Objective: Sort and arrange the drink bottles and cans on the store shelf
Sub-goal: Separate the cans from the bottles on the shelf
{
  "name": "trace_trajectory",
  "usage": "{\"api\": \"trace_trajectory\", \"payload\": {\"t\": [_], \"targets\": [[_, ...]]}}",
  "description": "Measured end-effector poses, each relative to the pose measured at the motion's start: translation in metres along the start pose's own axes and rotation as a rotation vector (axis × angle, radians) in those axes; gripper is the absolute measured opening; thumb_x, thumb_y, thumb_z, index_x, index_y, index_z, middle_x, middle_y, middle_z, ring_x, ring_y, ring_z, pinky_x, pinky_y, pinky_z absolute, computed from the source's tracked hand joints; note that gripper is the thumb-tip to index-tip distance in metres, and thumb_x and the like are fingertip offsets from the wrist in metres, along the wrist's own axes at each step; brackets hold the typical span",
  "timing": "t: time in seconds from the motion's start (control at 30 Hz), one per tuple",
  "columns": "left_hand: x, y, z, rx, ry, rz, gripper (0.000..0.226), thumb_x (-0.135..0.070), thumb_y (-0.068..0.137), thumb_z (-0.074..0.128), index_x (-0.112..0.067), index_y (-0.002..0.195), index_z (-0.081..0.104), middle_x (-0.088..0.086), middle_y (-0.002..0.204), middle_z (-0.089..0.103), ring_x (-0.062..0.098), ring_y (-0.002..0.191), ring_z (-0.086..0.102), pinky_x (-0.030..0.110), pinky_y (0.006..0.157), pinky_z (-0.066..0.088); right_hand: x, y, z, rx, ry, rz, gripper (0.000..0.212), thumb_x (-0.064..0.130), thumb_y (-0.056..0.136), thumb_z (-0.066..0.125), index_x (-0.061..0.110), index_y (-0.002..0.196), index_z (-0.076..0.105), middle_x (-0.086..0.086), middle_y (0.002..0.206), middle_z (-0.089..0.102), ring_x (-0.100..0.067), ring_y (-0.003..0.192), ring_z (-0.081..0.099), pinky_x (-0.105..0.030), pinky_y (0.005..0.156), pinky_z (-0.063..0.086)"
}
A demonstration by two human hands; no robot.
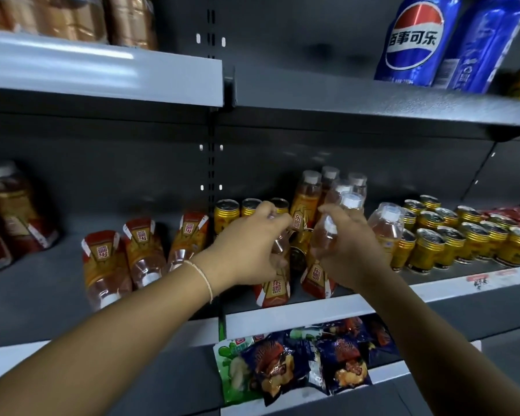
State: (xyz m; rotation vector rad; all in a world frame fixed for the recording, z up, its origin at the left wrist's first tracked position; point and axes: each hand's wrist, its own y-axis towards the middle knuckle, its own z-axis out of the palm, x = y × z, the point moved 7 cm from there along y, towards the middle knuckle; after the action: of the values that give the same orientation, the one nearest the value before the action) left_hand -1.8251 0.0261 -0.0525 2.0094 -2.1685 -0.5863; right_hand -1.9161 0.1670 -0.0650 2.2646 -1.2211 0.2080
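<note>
While gold cans [451, 235] flank them, both hands — left [246, 250], right [350, 250] — grip bottles [318, 277].

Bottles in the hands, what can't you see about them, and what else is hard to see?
Head view only:
- Bottle under the left hand: mostly covered by the hand, so its cap is hidden.
- Bottle under the right hand: label partly hidden by the fingers.
- Blue cola cans: tops cut off by the picture's top edge.
- Gold cans: label print too small.

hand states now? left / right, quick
Left hand: closed around an orange-label bottle on the middle shelf.
Right hand: closed around a second orange-label bottle, beside the first.
</note>
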Motion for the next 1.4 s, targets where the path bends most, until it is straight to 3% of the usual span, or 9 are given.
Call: {"api": "trace_trajectory", "payload": {"t": [0.17,0.33,0.43,0.63,0.93,1.07,1.23,1.4], "targets": [[0.008,-0.027,-0.024,-0.164,-0.095,-0.014,0.058,-0.029,0.074,0.075,-0.027,0.126,0.049,-0.002,0.129,0.036,0.026,0.098,0.059,0.038,0.075,0.054,0.045,-0.019,-0.02,-0.107,0.001,-0.09,0.08,0.023,0.081,0.075,0.038,0.148,0.031,-0.002,0.144,0.041,-0.022,0.116,0.051,-0.033,0.079,0.054],[0.025,-0.054,-0.087,-0.376,-0.028,-0.052,0.058,-0.029,0.071,0.075,-0.026,0.125,0.052,0.0,0.124,0.041,0.027,0.088,0.059,0.038,0.072,0.054,0.105,-0.025,-0.041,-0.217,0.057,-0.222,0.079,0.024,0.082,0.073,0.042,0.147,0.031,0.0,0.144,0.038,-0.024,0.124,0.047,-0.049,0.089,0.053],[0.044,-0.08,-0.116,-0.431,0.017,-0.104,0.059,-0.028,0.072,0.074,-0.025,0.126,0.051,0.003,0.127,0.041,0.028,0.089,0.059,0.033,0.071,0.051,0.146,-0.028,-0.033,-0.226,0.094,-0.288,0.078,0.023,0.083,0.072,0.043,0.146,0.031,0.002,0.143,0.036,-0.024,0.126,0.044,-0.049,0.091,0.052],[0.096,-0.145,-0.149,-0.375,0.157,-0.224,0.06,-0.028,0.072,0.068,-0.025,0.128,0.048,0.003,0.128,0.039,0.031,0.089,0.059,0.037,0.07,0.052,0.237,-0.043,0.005,-0.188,0.163,-0.433,0.076,0.021,0.082,0.072,0.041,0.145,0.034,0.003,0.14,0.036,-0.024,0.126,0.046,-0.046,0.093,0.051],[0.193,-0.268,-0.207,-0.353,0.299,-0.451,0.068,-0.031,0.066,0.069,-0.028,0.13,0.046,0.003,0.13,0.044,0.031,0.084,0.065,0.029,0.063,0.046,0.386,-0.071,0.073,-0.041,0.253,-0.599,0.077,0.029,0.083,0.073,0.046,0.145,0.03,0.009,0.134,0.033,-0.02,0.12,0.047,-0.037,0.091,0.047],[0.236,-0.32,-0.227,-0.335,0.344,-0.559,0.065,-0.034,0.069,0.07,-0.029,0.129,0.044,0.004,0.131,0.043,0.032,0.087,0.064,0.036,0.068,0.055,0.446,-0.084,0.102,0.029,0.322,-0.643,0.076,0.032,0.081,0.073,0.046,0.144,0.032,0.009,0.13,0.038,-0.017,0.113,0.049,-0.034,0.087,0.047],[0.285,-0.371,-0.243,-0.302,0.388,-0.667,0.066,-0.03,0.069,0.071,-0.029,0.129,0.043,0.004,0.131,0.043,0.033,0.085,0.064,0.038,0.066,0.054,0.504,-0.097,0.139,0.108,0.362,-0.654,0.078,0.034,0.081,0.075,0.044,0.146,0.033,0.006,0.132,0.043,-0.016,0.114,0.051,-0.029,0.087,0.045],[0.332,-0.398,-0.247,-0.263,0.405,-0.737,0.063,-0.024,0.069,0.069,-0.028,0.128,0.044,0.006,0.134,0.042,0.033,0.089,0.064,0.033,0.064,0.048,0.543,-0.106,0.17,0.17,0.428,-0.635,0.08,0.033,0.079,0.077,0.043,0.145,0.034,0.007,0.134,0.044,-0.018,0.119,0.051,-0.038,0.095,0.049]]}}
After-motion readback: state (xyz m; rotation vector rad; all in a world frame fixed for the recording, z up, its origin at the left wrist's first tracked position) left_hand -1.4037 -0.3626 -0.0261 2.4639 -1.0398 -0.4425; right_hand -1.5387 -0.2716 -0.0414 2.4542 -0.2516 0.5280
